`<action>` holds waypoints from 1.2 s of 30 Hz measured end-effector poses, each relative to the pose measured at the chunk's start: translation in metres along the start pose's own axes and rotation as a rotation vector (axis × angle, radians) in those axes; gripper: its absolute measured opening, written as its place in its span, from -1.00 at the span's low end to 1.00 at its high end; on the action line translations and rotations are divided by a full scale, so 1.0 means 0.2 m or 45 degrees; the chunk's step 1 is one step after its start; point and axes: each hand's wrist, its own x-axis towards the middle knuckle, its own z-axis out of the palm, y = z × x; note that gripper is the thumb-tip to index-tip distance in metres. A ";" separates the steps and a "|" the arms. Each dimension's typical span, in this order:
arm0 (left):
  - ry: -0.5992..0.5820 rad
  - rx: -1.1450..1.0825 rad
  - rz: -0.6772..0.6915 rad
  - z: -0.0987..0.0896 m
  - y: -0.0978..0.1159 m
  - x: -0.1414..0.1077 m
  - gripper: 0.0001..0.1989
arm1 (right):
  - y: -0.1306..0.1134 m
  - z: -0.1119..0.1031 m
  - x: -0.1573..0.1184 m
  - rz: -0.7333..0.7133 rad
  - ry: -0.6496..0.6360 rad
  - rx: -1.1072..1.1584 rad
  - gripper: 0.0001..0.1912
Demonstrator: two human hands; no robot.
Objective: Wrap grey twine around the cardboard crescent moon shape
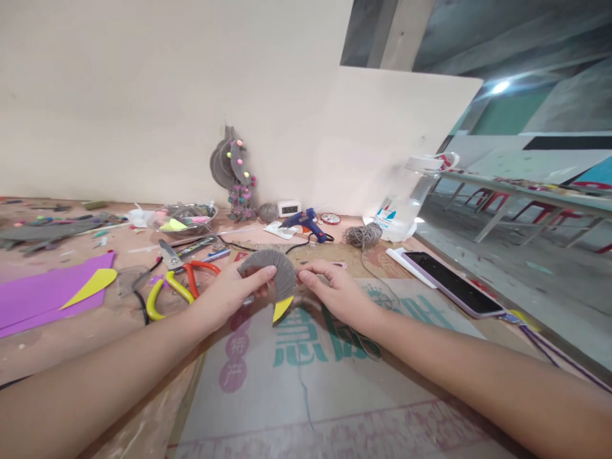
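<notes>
My left hand (253,284) pinches a crescent shape (282,271) wound in grey yarn, thumb on its front. The crescent's lower tip (283,308) is bare yellow. Close to its right edge, my right hand (329,287) is closed with thumb and forefinger together; the grey yarn they seem to pinch is hard to make out. Loose grey yarn trails under and beside the right hand, and a strand runs up to a grey yarn ball (363,235). Beneath both hands lies a translucent printed sheet (268,408).
Scissors with yellow and red handles (173,280) lie left of my left hand, beside purple sheets (43,293). Behind stand a blue glue gun (310,223), a white clock (289,208), a decorated grey crescent (229,159) and a clear jug (401,197). A phone (454,284) lies right.
</notes>
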 end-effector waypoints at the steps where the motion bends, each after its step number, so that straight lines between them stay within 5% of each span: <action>1: -0.001 -0.012 -0.001 0.00 0.00 0.00 -0.75 | 0.01 0.00 0.00 -0.035 0.015 -0.063 -0.79; 11: 0.017 -0.079 -0.062 0.00 0.01 0.01 -0.75 | 0.06 0.00 -0.01 -0.195 -0.003 -0.242 -0.86; 26: -0.134 0.008 -0.086 0.00 -0.02 0.00 -0.73 | 0.03 0.01 0.02 0.074 -0.079 -0.010 -0.84; 36: -0.057 -0.011 -0.084 0.00 -0.01 0.01 -0.73 | 0.03 0.01 0.00 -0.040 -0.037 -0.130 -0.81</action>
